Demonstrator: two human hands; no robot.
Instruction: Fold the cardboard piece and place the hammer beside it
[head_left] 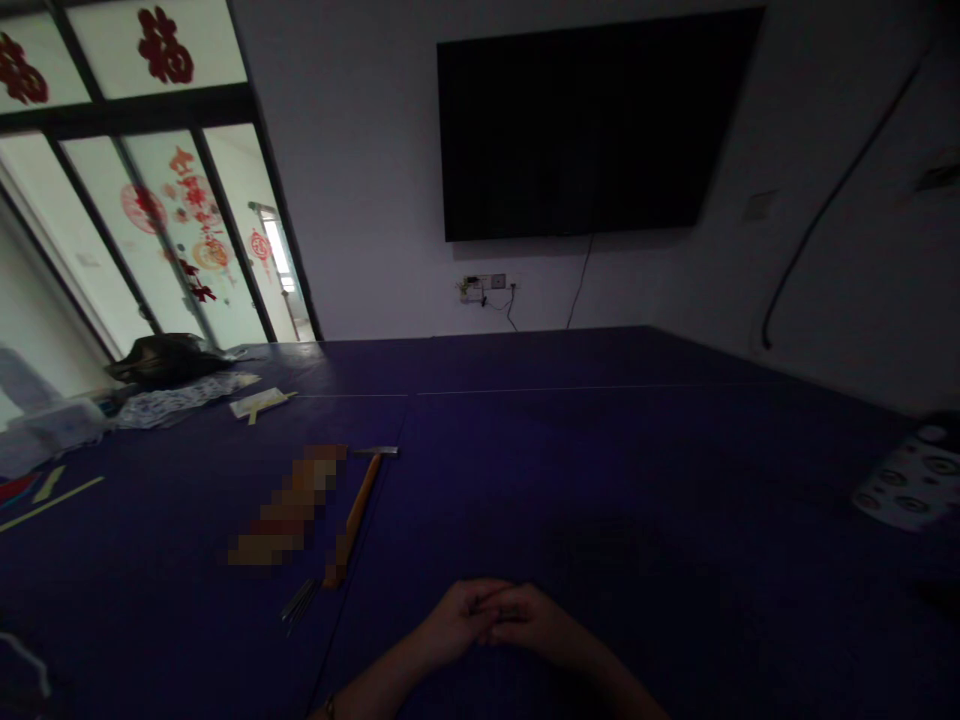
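At the near edge of the table, my left hand (454, 622) and my right hand (534, 622) are clasped together with fingers folded over each other. I see no object between them. To their left lies a hammer (358, 515) with a wooden handle and a metal head pointing away from me. Several thin metal pieces, like nails (300, 603), lie by the end of its handle. Beside the hammer is a long orange-brown item (289, 510), blurred into blocks, so its kind is hidden.
A dark purple table (525, 450) spreads before me. A patterned white container (911, 480) stands at right. A black bag (169, 357), a crumpled plastic packet (176, 398), a small white packet (259, 402) and yellow strips (56, 503) lie at left. A television (592, 125) hangs on the wall.
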